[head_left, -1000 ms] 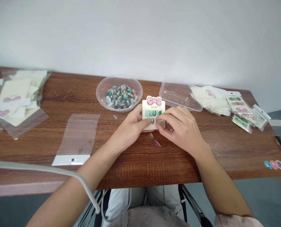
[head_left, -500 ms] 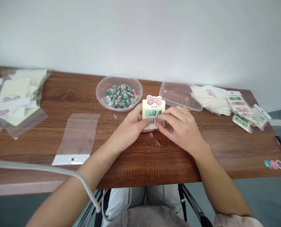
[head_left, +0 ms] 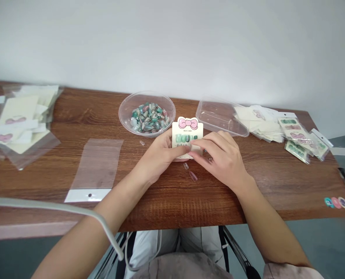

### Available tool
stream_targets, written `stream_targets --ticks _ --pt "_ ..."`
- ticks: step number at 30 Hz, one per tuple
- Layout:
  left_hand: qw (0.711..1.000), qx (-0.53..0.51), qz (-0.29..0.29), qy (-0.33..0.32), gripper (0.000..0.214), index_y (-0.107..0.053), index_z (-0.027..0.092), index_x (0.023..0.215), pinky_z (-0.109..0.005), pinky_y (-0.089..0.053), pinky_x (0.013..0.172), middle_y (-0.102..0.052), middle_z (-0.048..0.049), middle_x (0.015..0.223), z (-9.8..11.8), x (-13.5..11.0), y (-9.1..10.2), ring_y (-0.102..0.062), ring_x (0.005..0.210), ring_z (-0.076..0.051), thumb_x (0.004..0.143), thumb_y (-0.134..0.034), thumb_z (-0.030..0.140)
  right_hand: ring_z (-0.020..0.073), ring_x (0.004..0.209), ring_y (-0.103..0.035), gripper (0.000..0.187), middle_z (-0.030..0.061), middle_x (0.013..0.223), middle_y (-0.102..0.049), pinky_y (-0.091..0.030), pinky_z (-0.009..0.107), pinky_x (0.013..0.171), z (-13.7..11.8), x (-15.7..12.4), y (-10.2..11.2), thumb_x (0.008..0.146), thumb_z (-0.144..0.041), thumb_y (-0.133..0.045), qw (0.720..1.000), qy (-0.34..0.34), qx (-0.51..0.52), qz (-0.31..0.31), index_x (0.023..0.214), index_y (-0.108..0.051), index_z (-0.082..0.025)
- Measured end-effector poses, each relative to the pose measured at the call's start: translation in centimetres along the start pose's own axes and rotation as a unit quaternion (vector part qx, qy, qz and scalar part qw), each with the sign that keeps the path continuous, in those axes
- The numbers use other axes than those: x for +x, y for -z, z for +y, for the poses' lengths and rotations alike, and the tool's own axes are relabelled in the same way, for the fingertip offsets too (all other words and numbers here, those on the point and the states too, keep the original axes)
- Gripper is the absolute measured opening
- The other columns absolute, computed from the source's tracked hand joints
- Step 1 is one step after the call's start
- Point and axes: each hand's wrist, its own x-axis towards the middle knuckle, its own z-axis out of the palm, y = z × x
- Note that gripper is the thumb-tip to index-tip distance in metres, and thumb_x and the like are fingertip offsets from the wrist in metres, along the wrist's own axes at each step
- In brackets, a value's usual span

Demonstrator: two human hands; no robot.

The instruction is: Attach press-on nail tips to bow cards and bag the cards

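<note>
A cream card (head_left: 187, 131) with a pink bow on top and a row of green false nails stands at the middle of the wooden table (head_left: 172, 193). My left hand (head_left: 157, 158) grips its left lower edge. My right hand (head_left: 219, 157) pinches at the card's lower row, fingertips pressed on a small nail there that is mostly hidden. Two loose nails (head_left: 190, 173) lie on the wood just in front of the card. A clear round bowl (head_left: 147, 113) of green, pink and white nails sits right behind the card.
An empty clear bag (head_left: 95, 170) lies flat to the left. Stacked cards and bags (head_left: 18, 120) fill the far left. A clear rectangular tray (head_left: 221, 117) and packed nail sets (head_left: 299, 137) lie to the right. Round stickers (head_left: 341, 202) sit at the right front edge.
The card has shifted slightly left and tilted a little in my hands. My right fingertips slid a bit left along its lower row.
</note>
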Motion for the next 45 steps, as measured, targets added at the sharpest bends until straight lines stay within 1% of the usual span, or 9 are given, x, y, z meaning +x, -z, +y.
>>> stream_targets --ticks 4,9,13,16,18,27,36,41,45 --pt "0.999 -0.032 -0.003 0.017 0.045 -0.070 0.015 0.113 -0.031 -0.055 0.086 -0.080 -0.0054 0.103 0.3 -0.1 0.1 -0.073 0.093 -0.021 0.072 -0.087 0.018 0.0204 0.076 -0.064 0.017 0.0045 0.086 -0.071 -0.049 0.036 0.069 0.2 0.1 0.5 0.095 -0.027 -0.074 0.997 -0.003 0.042 0.069 0.110 -0.067 -0.021" --pt "0.996 -0.011 0.076 -0.036 0.044 -0.069 0.018 0.113 -0.031 -0.060 0.075 -0.079 -0.0061 0.110 1.5 -0.6 0.3 -0.074 0.093 -0.023 0.073 -0.087 0.022 0.0188 0.077 -0.066 0.012 0.0032 0.087 -0.072 -0.053 0.035 0.069 1.0 0.1 0.8 0.095 -0.015 -0.068 0.983 -0.086 0.092 0.136 0.104 -0.069 -0.024" --pt "0.983 0.030 0.144 -0.108 0.037 -0.068 0.019 0.106 -0.031 -0.061 0.070 -0.078 -0.0058 0.109 2.5 -0.8 0.7 -0.074 0.093 -0.024 0.073 -0.085 0.022 0.0213 0.085 -0.067 0.013 0.0062 0.092 -0.073 -0.056 0.038 0.076 1.6 -0.4 -0.2 0.101 -0.015 -0.059 0.990 -0.109 0.085 0.003 0.101 -0.071 -0.020" --pt "0.980 0.027 0.155 -0.125 0.035 -0.068 0.018 0.103 -0.030 -0.062 0.070 -0.078 -0.0054 0.107 2.7 -0.7 1.0 -0.074 0.090 -0.022 0.072 -0.085 0.020 0.0246 0.091 -0.065 0.018 0.0100 0.100 -0.072 -0.055 0.041 0.080 1.5 -0.7 -1.5 0.103 -0.017 -0.056 0.989 -0.086 0.044 -0.108 0.104 -0.074 -0.018" --pt "0.981 0.018 0.153 -0.121 0.035 -0.068 0.018 0.103 -0.031 -0.063 0.073 -0.078 -0.0055 0.108 2.7 -0.6 1.0 -0.074 0.091 -0.022 0.072 -0.085 0.020 0.0255 0.092 -0.063 0.021 0.0111 0.103 -0.071 -0.055 0.041 0.081 1.3 -0.7 -2.3 0.103 -0.017 -0.055 0.987 -0.079 0.028 -0.138 0.108 -0.076 -0.018" --pt "0.985 0.003 0.138 -0.108 0.038 -0.068 0.017 0.108 -0.036 -0.063 0.082 -0.078 -0.0062 0.105 2.7 -0.4 1.0 -0.075 0.096 -0.024 0.073 -0.083 0.021 0.0254 0.092 -0.054 0.032 0.0105 0.104 -0.065 -0.047 0.039 0.080 1.2 0.4 -4.4 0.103 -0.016 -0.056 0.980 -0.037 0.001 -0.194 0.126 -0.076 -0.026" --pt "0.988 0.006 0.126 -0.085 0.045 -0.069 0.018 0.111 -0.037 -0.062 0.083 -0.078 -0.0080 0.111 2.6 -0.4 1.0 -0.072 0.105 -0.029 0.070 -0.086 0.022 0.0237 0.089 -0.055 0.020 0.0090 0.098 -0.070 -0.046 0.039 0.078 1.3 0.2 -4.9 0.102 -0.021 -0.060 0.986 -0.027 0.032 -0.164 0.091 -0.077 -0.020" --pt "0.989 0.007 0.124 -0.082 0.044 -0.070 0.018 0.111 -0.034 -0.062 0.079 -0.079 -0.0076 0.112 2.5 -0.4 1.1 -0.073 0.102 -0.027 0.071 -0.086 0.022 0.0193 0.083 -0.065 0.014 0.0041 0.094 -0.077 -0.050 0.033 0.074 1.1 0.1 -3.8 0.097 -0.016 -0.062 0.975 -0.113 0.131 -0.142 0.090 -0.072 -0.021" --pt "0.990 0.008 0.116 -0.082 0.045 -0.070 0.018 0.113 -0.034 -0.063 0.079 -0.079 -0.0076 0.113 2.4 -0.4 1.3 -0.074 0.102 -0.027 0.072 -0.086 0.022 0.0152 0.071 -0.069 0.009 0.0010 0.087 -0.079 -0.051 0.030 0.067 1.0 -0.1 -2.7 0.092 -0.018 -0.067 0.940 -0.214 0.238 -0.117 0.087 -0.073 -0.022"
